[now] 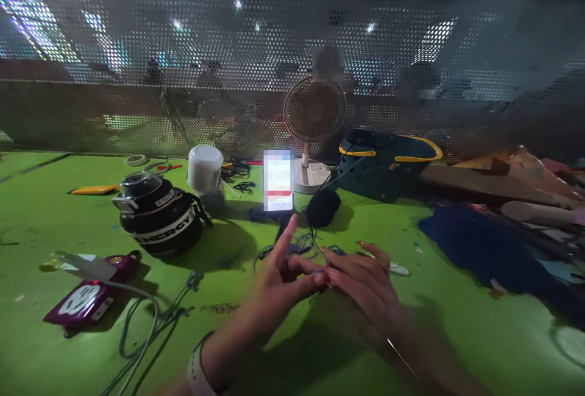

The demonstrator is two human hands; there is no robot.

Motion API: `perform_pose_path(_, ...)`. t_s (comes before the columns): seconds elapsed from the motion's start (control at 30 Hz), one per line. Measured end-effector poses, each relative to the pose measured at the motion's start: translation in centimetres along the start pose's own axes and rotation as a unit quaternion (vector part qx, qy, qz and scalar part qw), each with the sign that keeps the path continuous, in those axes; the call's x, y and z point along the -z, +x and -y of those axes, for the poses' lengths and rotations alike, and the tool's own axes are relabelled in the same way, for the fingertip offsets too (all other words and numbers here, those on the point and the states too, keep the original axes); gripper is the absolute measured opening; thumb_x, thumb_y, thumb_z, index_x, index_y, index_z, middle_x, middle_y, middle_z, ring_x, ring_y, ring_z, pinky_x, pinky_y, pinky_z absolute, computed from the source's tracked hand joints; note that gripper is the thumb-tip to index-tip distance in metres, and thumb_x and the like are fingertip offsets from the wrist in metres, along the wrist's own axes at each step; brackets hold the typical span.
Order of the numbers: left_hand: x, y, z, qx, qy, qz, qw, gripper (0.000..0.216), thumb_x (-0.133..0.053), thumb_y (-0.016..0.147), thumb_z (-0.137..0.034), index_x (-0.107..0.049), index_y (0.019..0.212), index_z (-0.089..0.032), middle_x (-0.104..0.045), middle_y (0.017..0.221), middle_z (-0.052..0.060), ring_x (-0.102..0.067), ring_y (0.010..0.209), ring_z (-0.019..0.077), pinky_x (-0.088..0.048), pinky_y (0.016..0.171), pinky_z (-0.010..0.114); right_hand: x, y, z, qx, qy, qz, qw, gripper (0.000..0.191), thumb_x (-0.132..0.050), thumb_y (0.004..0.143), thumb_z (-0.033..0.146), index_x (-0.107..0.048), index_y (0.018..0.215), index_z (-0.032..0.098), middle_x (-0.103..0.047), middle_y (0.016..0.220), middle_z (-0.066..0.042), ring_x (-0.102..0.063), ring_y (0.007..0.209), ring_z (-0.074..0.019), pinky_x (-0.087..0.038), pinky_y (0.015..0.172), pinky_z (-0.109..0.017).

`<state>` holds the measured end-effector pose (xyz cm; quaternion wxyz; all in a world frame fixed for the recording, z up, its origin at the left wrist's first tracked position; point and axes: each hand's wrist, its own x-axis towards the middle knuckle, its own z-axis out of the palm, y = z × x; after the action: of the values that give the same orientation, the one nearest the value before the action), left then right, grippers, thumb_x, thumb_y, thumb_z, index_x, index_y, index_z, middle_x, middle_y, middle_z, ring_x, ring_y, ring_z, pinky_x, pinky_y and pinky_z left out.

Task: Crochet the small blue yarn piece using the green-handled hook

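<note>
Near the middle of the table, my left hand (292,274) has its index finger raised and its thumb and another finger pinched together. A small dark bit of yarn (326,270) shows at that pinch, mostly hidden. My right hand (365,286) meets it there, fingers closed round a thin metal crochet hook (402,359), whose shaft sticks out below the palm. Just beyond the hands lie a black ball of yarn (323,207) and loose grey-blue strands (299,247). Behind them a lit phone (278,181) stands upright. A white-handled tool (399,269) lies partly behind my right hand.
To the left are a black jug (159,216), a purple pouch (85,301), a cable (155,317), a white tub (205,167) and a yellow cutter (95,190). A fan (315,109) and dark basket (384,170) stand behind; navy cloth (493,256) lies right.
</note>
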<state>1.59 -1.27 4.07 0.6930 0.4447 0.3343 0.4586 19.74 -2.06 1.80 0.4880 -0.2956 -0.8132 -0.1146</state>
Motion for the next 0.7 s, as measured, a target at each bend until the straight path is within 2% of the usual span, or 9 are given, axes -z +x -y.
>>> perform_pose_path(0.07,0.3,0.2,-0.4,0.067,-0.091,0.034,0.993,0.106,-0.086,0.065,-0.017,-0.024,0.150,-0.016,-0.071,0.070,-0.002,-0.064,0.068,0.0120,-0.047,0.076,0.026,0.1,0.3,0.0,-0.007,0.051,-0.007,0.999,0.032,-0.054,0.095,0.016,-0.060,0.124,0.028,-0.073,0.117,-0.005,-0.068,0.095,-0.0180,-0.040,0.100,-0.045)
perform_pose_path(0.17,0.9,0.5,-0.9,0.099,-0.132,0.062,0.984,0.102,-0.088,0.060,-0.011,-0.033,0.145,-0.009,-0.072,0.068,-0.001,-0.064,0.065,0.0104,-0.045,0.073,0.024,0.0,0.6,0.0,-0.060,0.204,-0.026,0.977,0.027,-0.053,0.096,0.022,-0.064,0.118,0.034,-0.074,0.116,-0.001,-0.069,0.096,-0.0183,-0.048,0.091,-0.042)
perform_pose_path(0.3,1.8,0.7,-1.6,0.112,-0.106,0.075,0.985,0.098,-0.085,0.062,-0.006,-0.033,0.145,-0.009,-0.072,0.068,-0.001,-0.065,0.066,0.0108,-0.046,0.074,0.025,-0.4,0.9,0.5,-0.194,0.356,-0.041,0.913,0.020,-0.061,0.092,0.025,-0.071,0.108,0.034,-0.076,0.107,0.002,-0.070,0.098,-0.0172,-0.053,0.088,-0.034)
perform_pose_path(0.47,2.7,1.1,-2.5,0.108,-0.052,0.067,0.990,0.099,-0.083,0.062,-0.003,-0.033,0.146,-0.012,-0.070,0.070,-0.002,-0.066,0.067,0.0113,-0.047,0.073,0.025,-1.5,0.4,0.4,-0.365,0.471,-0.050,0.801,0.011,-0.067,0.088,0.025,-0.074,0.094,0.032,-0.078,0.097,0.002,-0.073,0.084,-0.0159,-0.059,0.072,-0.028)
perform_pose_path(0.57,2.9,1.3,-2.6,0.085,-0.025,0.062,0.994,0.097,-0.083,0.065,-0.005,-0.033,0.147,-0.015,-0.070,0.073,-0.002,-0.065,0.068,0.0115,-0.047,0.069,0.024,-2.0,0.1,-0.1,-0.419,0.507,-0.058,0.751,0.007,-0.070,0.086,0.027,-0.074,0.091,0.031,-0.078,0.093,0.004,-0.071,0.075,-0.0123,-0.058,0.070,-0.024)
perform_pose_path(0.7,3.4,1.7,-2.2,0.064,-0.010,0.062,0.996,0.091,-0.082,0.066,-0.007,-0.037,0.145,-0.016,-0.070,0.075,-0.001,-0.064,0.070,0.0115,-0.045,0.068,0.023,-2.2,0.1,-0.5,-0.459,0.536,-0.050,0.707,0.006,-0.073,0.083,0.031,-0.074,0.088,0.029,-0.078,0.089,0.003,-0.069,0.074,-0.0117,-0.056,0.069,-0.022)
